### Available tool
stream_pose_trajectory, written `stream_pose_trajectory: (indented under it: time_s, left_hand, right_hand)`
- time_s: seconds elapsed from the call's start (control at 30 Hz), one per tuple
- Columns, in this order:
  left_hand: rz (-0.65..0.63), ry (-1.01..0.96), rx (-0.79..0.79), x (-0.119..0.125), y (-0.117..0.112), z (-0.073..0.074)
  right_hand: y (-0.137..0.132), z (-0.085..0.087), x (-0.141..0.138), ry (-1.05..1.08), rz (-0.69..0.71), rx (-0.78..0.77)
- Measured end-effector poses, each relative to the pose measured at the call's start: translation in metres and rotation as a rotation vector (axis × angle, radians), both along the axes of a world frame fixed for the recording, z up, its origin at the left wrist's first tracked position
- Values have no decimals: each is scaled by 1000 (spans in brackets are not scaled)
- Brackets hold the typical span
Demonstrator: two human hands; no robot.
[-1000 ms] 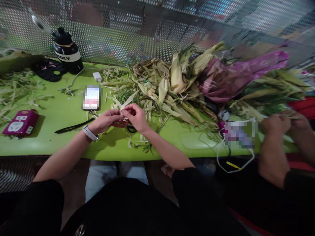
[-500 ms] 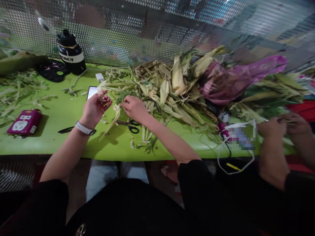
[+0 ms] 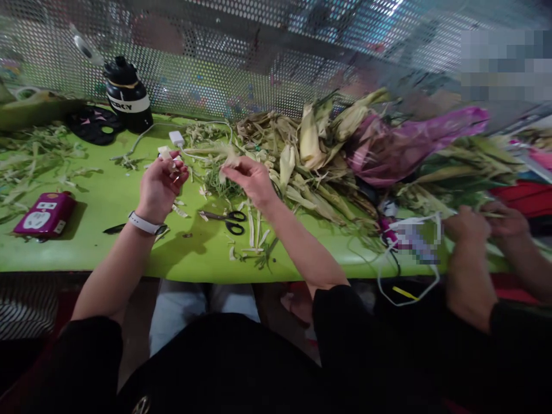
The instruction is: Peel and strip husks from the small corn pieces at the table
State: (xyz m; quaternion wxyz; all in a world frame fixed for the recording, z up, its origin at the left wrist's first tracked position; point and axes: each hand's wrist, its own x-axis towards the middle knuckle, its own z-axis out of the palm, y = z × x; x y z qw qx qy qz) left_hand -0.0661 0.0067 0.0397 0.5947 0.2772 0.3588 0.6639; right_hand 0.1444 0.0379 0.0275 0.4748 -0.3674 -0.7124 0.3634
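My left hand (image 3: 160, 183), with a white watch band at its wrist, is raised over the table with its fingers curled round a pale piece of corn husk (image 3: 164, 152). To its right, my right hand (image 3: 255, 183) pinches a thin, pale husk strip (image 3: 232, 156), blurred at its end, above a heap of green shreds (image 3: 218, 179). Black-handled scissors (image 3: 235, 223) lie on the green tabletop (image 3: 107, 192) below my right hand, among several cut husk strips (image 3: 257, 230).
A pile of dried husks (image 3: 310, 190) and a pink plastic bag (image 3: 379, 152) lie to the right. Another person's hands (image 3: 468, 227) work at far right near a white cable. A purple box (image 3: 46, 214), black bottle (image 3: 128, 98) and white charger (image 3: 176, 138) are on the left; perforated metal (image 3: 207, 69) stands behind.
My right hand has moved up and to the right, away from my left. The long strip hanging between my hands no longer hangs there. My left hand has shifted slightly left.
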Motion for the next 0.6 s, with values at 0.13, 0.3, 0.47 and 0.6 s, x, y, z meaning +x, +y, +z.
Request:
stream_pose_trajectory:
  time_s: [0.13, 0.3, 0.47, 0.6]
  left_hand:
    - [-192, 18, 1, 13, -7, -10]
    - [-464, 59, -73, 36, -22, -23]
    - [-507, 220, -94, 44, -24, -33]
    - [-502, 346, -62, 45, -24, -39]
  right_hand:
    - [-7, -1, 6, 263, -3, -363]
    - [-13, -23, 5, 394, -51, -456]
    - [-16, -41, 7, 407, -50, -569]
    - [-13, -50, 7, 448, -13, -577]
